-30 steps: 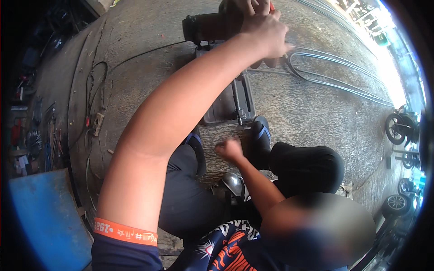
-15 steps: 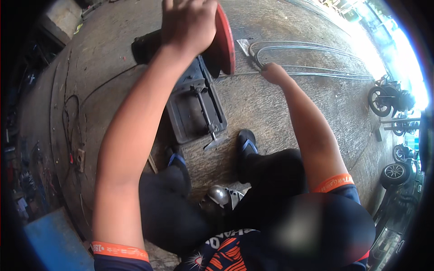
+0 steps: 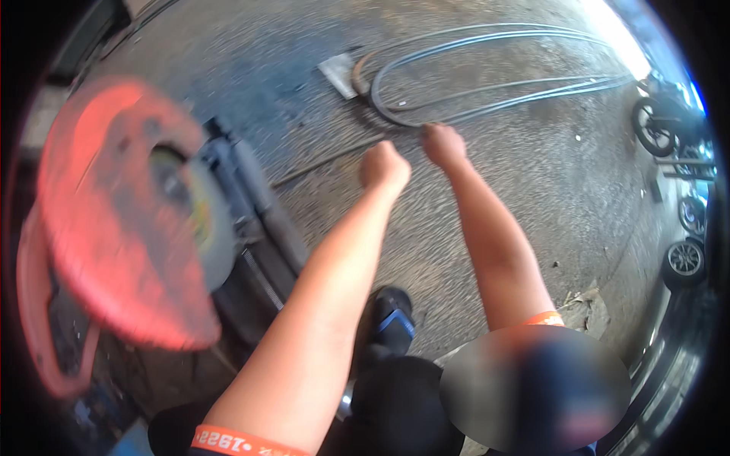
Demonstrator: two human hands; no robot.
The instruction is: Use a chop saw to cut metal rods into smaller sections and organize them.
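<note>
At the far left, a red handle (image 3: 34,296) curves beside the cut-off saw's red guard (image 3: 125,243), a scuffed half-round cover with dark wear across it. The grey disc (image 3: 217,228) shows at the guard's right edge, with a yellow-green patch near its centre. Against it stands the saw's dark base (image 3: 262,220), partly behind the left forearm. Just right of the base, a thin rod (image 3: 327,162) lies slanting up to the right, toward the left hand (image 3: 385,166). That hand is narrow, its fingers curled; whether it grips the rod cannot be told. Above it, a pale plate (image 3: 338,74) lies on the floor (image 3: 517,182), near the bend of the looped rods (image 3: 373,93). Below, a black sandal (image 3: 395,323) with a blue strap is on one foot. The right hand (image 3: 443,144), also narrow with curled fingers, is close beside the left, at the lower strand of the looped rods; its grip cannot be made out. At the far right, a motorcycle (image 3: 655,125) stands above a spoked wheel (image 3: 685,259).
</note>
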